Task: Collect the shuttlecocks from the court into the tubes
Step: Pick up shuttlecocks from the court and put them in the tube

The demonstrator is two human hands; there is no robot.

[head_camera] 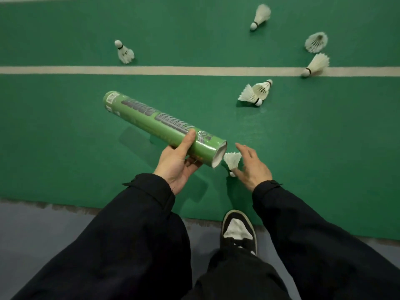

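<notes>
My left hand (177, 163) grips a light green shuttlecock tube (160, 126) near its open end, which points right and toward me. My right hand (252, 165) holds a white shuttlecock (232, 161) by its cork, feathers up, just right of the tube's mouth. Several more white shuttlecocks lie on the green court: one at the far left (124, 51), a touching pair (256, 92) in the middle right, one on the white line (316, 64), one feathers-up (316, 42) and one at the far top (260, 16).
A white court line (173, 70) runs across the green mat (65, 137). The mat's near edge meets a grey floor (32, 230). My black-and-white shoe (238, 230) stands at that edge, with my dark trouser legs below.
</notes>
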